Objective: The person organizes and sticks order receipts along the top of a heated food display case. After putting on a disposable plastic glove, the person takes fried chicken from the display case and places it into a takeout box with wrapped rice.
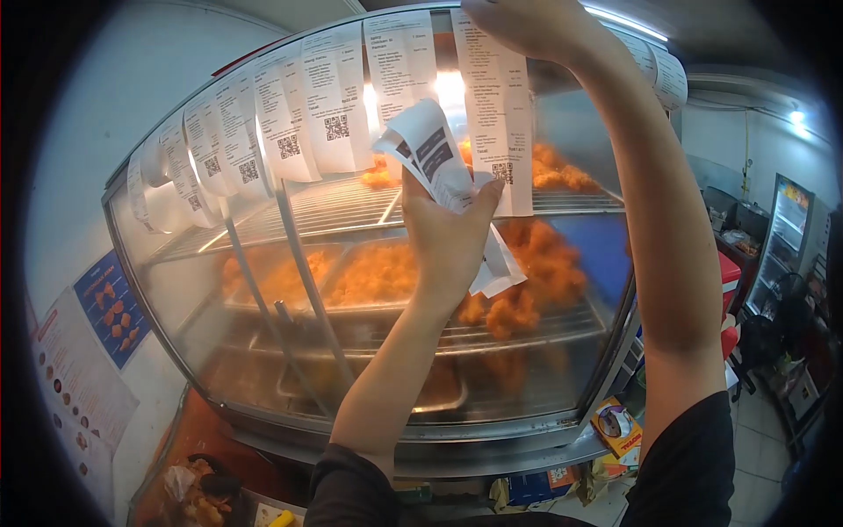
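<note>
My left hand (443,241) is closed around a folded bunch of printed receipts (439,158), its thumb pressed against the paper; a loose end hangs below the fist. At the top edge of the view, my right hand (527,26) is closed at the upper end of a long hanging receipt (499,114). Its fingertips are cut off by the frame. More receipts (334,97) with QR codes hang in a row to the left, along the top of a glass food warmer (404,430). Fried chicken (378,272) lies on wire racks behind the glass.
Another curled receipt (669,79) hangs past my right forearm. A blue poster (114,307) is on the left wall. Below the warmer are a yellow box (617,429) and crumpled waste (198,492). A glass-door fridge (781,237) stands at the right.
</note>
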`<action>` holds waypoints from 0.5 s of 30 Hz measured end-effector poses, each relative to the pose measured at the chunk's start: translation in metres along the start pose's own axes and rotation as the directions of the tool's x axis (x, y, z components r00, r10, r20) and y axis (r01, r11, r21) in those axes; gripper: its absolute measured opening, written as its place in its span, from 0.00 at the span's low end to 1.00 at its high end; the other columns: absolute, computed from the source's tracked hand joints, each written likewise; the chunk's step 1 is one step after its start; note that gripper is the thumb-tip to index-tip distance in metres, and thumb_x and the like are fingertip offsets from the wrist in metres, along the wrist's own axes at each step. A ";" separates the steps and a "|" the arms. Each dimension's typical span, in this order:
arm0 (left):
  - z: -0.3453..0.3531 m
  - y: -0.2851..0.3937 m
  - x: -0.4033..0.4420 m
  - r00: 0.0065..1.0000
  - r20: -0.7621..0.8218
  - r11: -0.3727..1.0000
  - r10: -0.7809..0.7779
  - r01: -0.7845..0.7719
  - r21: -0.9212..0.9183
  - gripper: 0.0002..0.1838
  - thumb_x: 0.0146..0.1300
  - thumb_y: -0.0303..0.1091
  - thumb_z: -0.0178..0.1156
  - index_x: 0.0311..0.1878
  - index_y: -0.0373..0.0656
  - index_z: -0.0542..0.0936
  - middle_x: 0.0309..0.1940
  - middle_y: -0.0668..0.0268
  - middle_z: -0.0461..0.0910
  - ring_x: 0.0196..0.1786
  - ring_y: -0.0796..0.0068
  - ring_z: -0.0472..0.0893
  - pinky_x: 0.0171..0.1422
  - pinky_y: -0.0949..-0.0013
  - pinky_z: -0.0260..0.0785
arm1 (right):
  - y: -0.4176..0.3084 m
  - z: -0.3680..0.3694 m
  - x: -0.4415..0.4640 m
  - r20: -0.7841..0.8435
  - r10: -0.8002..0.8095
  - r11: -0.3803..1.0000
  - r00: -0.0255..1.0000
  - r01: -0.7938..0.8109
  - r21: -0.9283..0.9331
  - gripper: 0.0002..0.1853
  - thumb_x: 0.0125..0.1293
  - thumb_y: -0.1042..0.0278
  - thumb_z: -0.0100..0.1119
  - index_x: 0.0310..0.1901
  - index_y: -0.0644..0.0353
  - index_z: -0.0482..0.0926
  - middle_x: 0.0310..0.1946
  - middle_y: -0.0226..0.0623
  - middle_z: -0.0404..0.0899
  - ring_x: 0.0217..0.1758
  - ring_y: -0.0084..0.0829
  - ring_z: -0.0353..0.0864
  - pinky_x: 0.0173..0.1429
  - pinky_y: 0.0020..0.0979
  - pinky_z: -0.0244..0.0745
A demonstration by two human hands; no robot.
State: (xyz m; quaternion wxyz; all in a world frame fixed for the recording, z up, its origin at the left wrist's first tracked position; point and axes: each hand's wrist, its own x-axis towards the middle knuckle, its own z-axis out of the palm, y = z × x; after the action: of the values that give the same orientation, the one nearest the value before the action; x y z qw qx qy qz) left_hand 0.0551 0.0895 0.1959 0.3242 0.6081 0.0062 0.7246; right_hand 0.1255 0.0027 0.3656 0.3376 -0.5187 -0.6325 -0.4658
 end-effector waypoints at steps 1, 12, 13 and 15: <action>-0.001 0.000 -0.001 1.000 0.022 1.000 0.000 0.001 -0.012 0.22 0.48 0.20 0.63 0.46 0.32 0.67 0.36 0.58 0.76 0.37 0.73 0.79 0.41 0.74 0.73 | 0.002 0.000 0.003 0.034 -0.005 0.999 0.999 0.006 -0.047 0.18 0.57 0.67 0.39 0.34 0.74 0.76 0.40 0.58 0.75 0.49 0.49 0.73 0.68 0.48 0.47; -0.040 0.012 -0.040 0.985 0.078 0.987 -0.153 0.149 0.059 0.22 0.50 0.22 0.63 0.47 0.34 0.66 0.32 0.64 0.77 0.34 0.79 0.78 0.37 0.77 0.71 | 0.004 0.009 -0.003 -0.058 -0.031 0.997 0.998 0.027 -0.069 0.19 0.57 0.65 0.38 0.32 0.71 0.77 0.37 0.59 0.75 0.50 0.52 0.69 0.64 0.51 0.51; -0.049 0.015 -0.047 0.977 0.049 0.977 -0.206 0.203 0.063 0.22 0.50 0.22 0.62 0.48 0.34 0.66 0.31 0.64 0.77 0.33 0.79 0.78 0.37 0.76 0.71 | 0.001 0.006 -0.008 -0.109 -0.028 1.000 0.994 0.028 -0.007 0.19 0.57 0.65 0.37 0.32 0.70 0.77 0.37 0.59 0.75 0.51 0.53 0.68 0.63 0.51 0.51; -0.062 0.024 -0.060 0.966 0.021 0.964 -0.259 0.257 0.064 0.21 0.51 0.21 0.62 0.48 0.34 0.66 0.31 0.63 0.77 0.33 0.78 0.78 0.37 0.76 0.71 | 0.004 0.005 0.001 -0.035 -0.013 0.996 0.999 0.010 -0.085 0.19 0.57 0.65 0.37 0.33 0.68 0.77 0.37 0.59 0.75 0.51 0.55 0.68 0.62 0.53 0.51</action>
State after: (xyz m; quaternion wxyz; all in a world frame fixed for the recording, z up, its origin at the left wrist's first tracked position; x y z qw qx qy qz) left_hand -0.0078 0.0660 0.1369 0.3972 0.6223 0.1023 0.6667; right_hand 0.1290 0.0077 0.3660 0.3239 -0.5205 -0.6090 -0.5032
